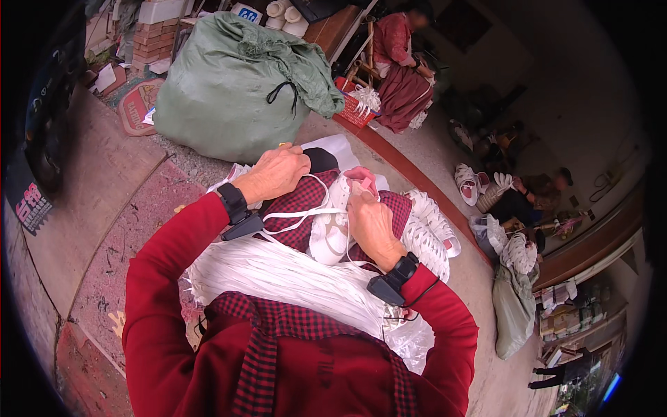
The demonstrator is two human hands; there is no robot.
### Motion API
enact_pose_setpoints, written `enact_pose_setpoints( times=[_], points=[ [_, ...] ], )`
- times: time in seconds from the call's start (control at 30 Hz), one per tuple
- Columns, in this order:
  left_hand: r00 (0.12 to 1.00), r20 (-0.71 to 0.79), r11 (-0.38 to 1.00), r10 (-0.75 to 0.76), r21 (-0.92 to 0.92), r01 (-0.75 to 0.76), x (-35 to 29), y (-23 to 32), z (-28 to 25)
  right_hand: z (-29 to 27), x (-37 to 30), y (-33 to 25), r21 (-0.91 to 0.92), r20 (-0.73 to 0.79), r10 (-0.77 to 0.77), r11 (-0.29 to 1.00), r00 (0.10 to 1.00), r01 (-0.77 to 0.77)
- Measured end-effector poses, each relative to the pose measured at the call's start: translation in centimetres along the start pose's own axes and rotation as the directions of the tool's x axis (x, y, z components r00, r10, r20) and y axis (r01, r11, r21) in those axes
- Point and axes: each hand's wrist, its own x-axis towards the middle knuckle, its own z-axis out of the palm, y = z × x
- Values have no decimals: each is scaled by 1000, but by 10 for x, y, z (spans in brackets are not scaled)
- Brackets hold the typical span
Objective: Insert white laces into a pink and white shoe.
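Left of centre in the frame, the left hand point(281, 172) pinches a white lace point(310, 212); at centre the white shoe point(324, 243) lies toe toward the lower edge; just right, the nearer right hand point(376, 226) touches it, its grip too hidden to tell.

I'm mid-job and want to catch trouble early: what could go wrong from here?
The flat white shoelace loops loosely near the left hand and could twist or snag. It hangs close to the bundle of long white strands, so they might tangle. The white shoe with pink lining sits against red-and-black checked cloth and could slip if the right hand loosens.
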Motion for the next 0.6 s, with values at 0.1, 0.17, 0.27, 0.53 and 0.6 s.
enact_pose_setpoints(
  times=[0.1, 0.17, 0.27, 0.53, 0.6],
  points=[
    [998, -43, 999, 44, -11, -45, -6, 5, 1, -1, 9, -1, -72, 19, 19, 997, 1000, -18],
    [995, -87, 999, 43, 1, -43, -7, 10, 1, 3, 10, 0, -20, -24, 25, 999, 999, -26],
    [991, -104, 990, 86, -99, -96, -5, 19, 2, 4, 9, 7, 46, -43, 26, 999, 999, -24],
    [979, -76, 964, 189, -177, -200, 0, 33, 11, 13, 5, 10, -2, -4, -12, 1000, 1000, 12],
    [983, -58, 972, 171, -154, -178, -2, 37, 8, 20, 4, 14, -47, -54, -29, 999, 998, 26]
  ],
)
